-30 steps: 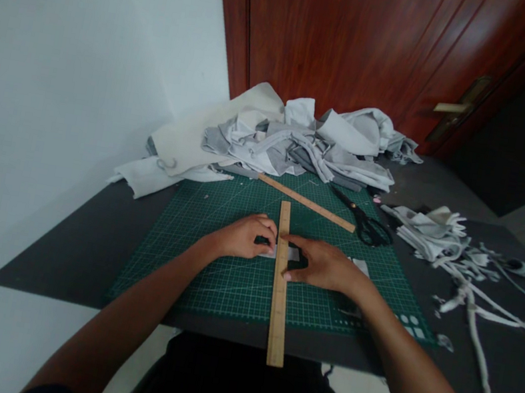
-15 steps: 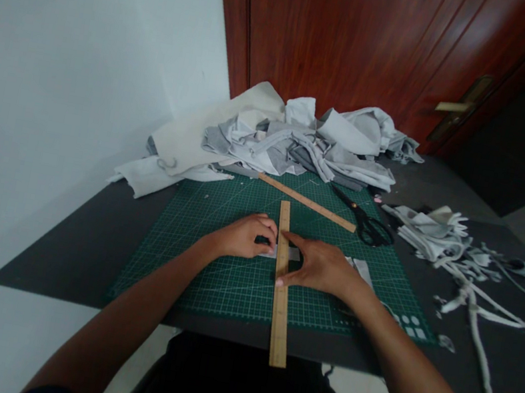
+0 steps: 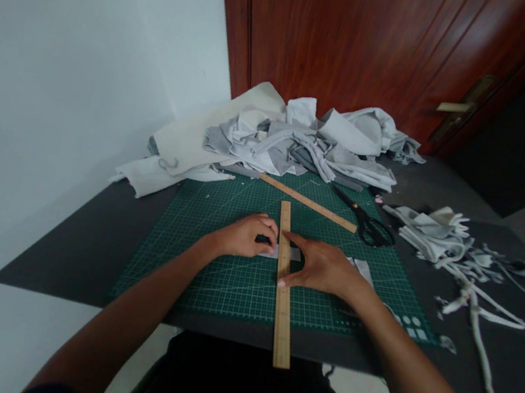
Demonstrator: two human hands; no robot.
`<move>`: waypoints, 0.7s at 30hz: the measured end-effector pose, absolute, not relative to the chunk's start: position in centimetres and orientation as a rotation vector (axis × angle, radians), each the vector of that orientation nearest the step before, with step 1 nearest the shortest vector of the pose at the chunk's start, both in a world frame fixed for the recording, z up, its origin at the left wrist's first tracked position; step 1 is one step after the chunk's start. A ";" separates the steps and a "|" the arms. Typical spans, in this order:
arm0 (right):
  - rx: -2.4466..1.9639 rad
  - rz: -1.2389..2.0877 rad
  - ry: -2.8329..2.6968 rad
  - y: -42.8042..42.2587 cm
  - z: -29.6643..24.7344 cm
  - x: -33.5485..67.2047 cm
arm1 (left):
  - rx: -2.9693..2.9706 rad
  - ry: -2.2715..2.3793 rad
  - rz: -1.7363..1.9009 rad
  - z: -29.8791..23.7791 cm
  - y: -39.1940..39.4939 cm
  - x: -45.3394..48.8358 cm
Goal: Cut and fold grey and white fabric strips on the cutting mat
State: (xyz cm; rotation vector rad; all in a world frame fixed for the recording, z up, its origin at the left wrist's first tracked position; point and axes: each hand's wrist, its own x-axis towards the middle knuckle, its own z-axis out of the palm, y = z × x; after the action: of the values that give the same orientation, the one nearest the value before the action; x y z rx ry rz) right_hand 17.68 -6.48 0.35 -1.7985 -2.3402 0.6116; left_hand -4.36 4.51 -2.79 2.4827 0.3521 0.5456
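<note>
A wooden ruler (image 3: 283, 295) lies lengthwise on the green cutting mat (image 3: 209, 268), over a small grey fabric piece (image 3: 293, 254). My right hand (image 3: 324, 266) presses on the ruler with thumb and forefinger spread along its right edge. My left hand (image 3: 244, 236) rests curled at the ruler's left edge, its fingers closed round a small dark object that I cannot make out.
A second wooden ruler (image 3: 309, 203) and black scissors (image 3: 365, 223) lie further back on the mat. A pile of grey and white fabric (image 3: 292, 141) sits behind. Fabric scraps and strips (image 3: 455, 257) spread to the right on the dark table (image 3: 71, 244). A wooden door (image 3: 370, 46) stands behind.
My right thumb slid down along the ruler, and the ruler's near end swung slightly to the right. My left hand stayed in place.
</note>
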 end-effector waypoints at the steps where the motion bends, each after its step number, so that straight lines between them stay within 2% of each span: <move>1: -1.805 0.607 -2.339 -6.5 0.4 17.7 | 2.443 0.351 0.551 -2.8 4.7 -4.4; 9: -1.788 0.629 -2.346 -6.6 -0.1 18.0 | 2.195 0.595 0.728 -2.9 6.3 -5.5; 21: -1.806 0.606 -2.366 -6.5 -0.5 18.0 | 2.304 0.456 0.482 -2.6 5.9 -6.0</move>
State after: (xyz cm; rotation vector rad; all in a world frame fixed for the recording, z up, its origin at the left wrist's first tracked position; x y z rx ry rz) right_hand 18.05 -6.47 -0.51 -1.8065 -2.3660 0.6058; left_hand -6.02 5.88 -2.65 2.3037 0.4563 0.4818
